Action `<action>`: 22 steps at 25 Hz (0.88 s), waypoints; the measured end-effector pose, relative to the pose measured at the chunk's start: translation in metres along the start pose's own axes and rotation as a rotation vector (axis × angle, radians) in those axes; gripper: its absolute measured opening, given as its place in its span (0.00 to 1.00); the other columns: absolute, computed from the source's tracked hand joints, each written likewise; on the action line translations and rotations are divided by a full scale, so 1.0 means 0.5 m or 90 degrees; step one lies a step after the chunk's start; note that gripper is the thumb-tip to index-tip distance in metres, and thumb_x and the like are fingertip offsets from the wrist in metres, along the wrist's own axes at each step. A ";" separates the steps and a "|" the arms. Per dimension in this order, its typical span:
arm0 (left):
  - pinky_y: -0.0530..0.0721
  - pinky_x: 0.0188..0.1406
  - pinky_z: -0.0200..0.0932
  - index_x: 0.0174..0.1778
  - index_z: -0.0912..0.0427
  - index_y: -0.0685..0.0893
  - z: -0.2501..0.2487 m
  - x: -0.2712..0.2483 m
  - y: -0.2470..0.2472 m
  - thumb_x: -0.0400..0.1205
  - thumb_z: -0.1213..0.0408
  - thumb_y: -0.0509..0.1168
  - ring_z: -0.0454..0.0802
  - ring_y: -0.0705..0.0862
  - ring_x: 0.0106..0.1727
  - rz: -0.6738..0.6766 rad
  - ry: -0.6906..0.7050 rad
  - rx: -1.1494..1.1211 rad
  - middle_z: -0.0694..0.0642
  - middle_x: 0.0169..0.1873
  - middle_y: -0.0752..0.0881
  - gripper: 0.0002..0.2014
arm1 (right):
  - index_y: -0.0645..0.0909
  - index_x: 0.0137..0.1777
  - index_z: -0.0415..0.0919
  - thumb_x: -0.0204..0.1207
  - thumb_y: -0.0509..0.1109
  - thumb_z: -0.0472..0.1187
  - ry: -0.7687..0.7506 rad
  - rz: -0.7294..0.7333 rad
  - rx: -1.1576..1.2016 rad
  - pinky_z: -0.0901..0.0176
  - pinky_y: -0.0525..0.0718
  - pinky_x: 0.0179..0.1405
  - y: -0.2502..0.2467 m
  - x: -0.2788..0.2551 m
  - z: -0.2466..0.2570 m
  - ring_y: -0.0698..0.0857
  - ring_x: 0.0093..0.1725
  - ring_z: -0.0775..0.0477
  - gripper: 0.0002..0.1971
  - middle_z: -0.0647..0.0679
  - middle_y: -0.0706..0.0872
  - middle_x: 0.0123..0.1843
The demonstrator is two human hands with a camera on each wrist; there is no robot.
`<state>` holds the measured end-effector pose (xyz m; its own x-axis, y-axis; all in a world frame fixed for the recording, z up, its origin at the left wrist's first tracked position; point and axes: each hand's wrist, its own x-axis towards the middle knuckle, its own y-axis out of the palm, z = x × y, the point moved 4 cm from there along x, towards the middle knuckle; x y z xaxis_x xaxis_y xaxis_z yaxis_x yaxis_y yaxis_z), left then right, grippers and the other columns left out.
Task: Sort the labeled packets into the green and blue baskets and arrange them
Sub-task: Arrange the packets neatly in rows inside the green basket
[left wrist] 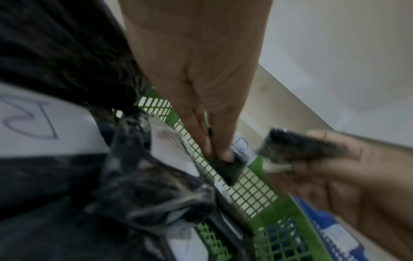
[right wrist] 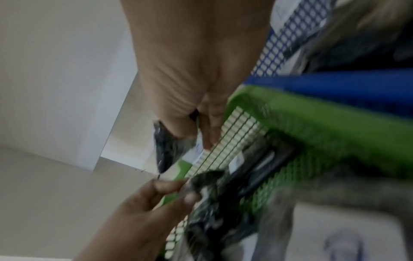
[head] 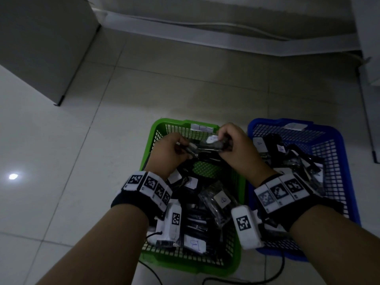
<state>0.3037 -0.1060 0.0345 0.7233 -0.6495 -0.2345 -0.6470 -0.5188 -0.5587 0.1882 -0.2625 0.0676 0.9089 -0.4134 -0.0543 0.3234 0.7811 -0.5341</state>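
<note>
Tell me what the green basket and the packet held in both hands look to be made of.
Green basket: seemingly moulded plastic, uniform colour, lattice walls, solid rim. Held packet: apparently thin clear plastic film, crinkled and glinting, over dark contents, with a white paper-like label; left hand and right hand pinch it.

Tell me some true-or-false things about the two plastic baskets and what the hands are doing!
1. The green plastic mesh basket sits to the left of the blue plastic mesh basket. True.
2. Both hands hold one dark plastic-wrapped packet with a white label over the green basket. True: the left hand and the right hand each pinch an end.
3. The blue basket has nothing in it. False: several dark labeled packets lie inside.
4. The baskets stand on a wooden table. False: they sit on a pale tiled floor.
5. Both wrists wear bands with black-and-white square markers. True.
</note>
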 end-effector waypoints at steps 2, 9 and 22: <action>0.85 0.48 0.37 0.40 0.53 0.80 -0.011 -0.007 0.002 0.65 0.67 0.81 0.45 0.88 0.44 0.013 -0.008 -0.083 0.48 0.50 0.88 0.16 | 0.73 0.45 0.53 0.65 0.74 0.31 0.013 -0.013 -0.020 0.44 0.85 0.49 0.017 0.003 0.002 0.82 0.51 0.46 0.18 0.47 0.78 0.51; 0.89 0.48 0.55 0.38 0.50 0.82 0.005 -0.017 -0.011 0.71 0.51 0.75 0.50 0.89 0.43 -0.064 -0.084 -0.270 0.49 0.39 0.89 0.10 | 0.77 0.62 0.47 0.81 0.65 0.47 0.120 0.107 0.078 0.45 0.82 0.63 0.067 0.007 0.001 0.81 0.62 0.51 0.12 0.49 0.80 0.63; 0.79 0.54 0.46 0.59 0.59 0.82 0.028 0.014 -0.048 0.79 0.68 0.64 0.59 0.82 0.55 -0.036 0.017 0.189 0.60 0.58 0.80 0.13 | 0.73 0.68 0.45 0.74 0.72 0.36 0.071 0.189 -0.250 0.66 0.70 0.67 0.064 -0.009 -0.029 0.69 0.71 0.44 0.23 0.45 0.58 0.74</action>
<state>0.3277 -0.0902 0.0353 0.7469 -0.6408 -0.1775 -0.5044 -0.3720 -0.7792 0.1907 -0.2425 0.0385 0.9064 -0.2637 -0.3301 -0.0879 0.6465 -0.7578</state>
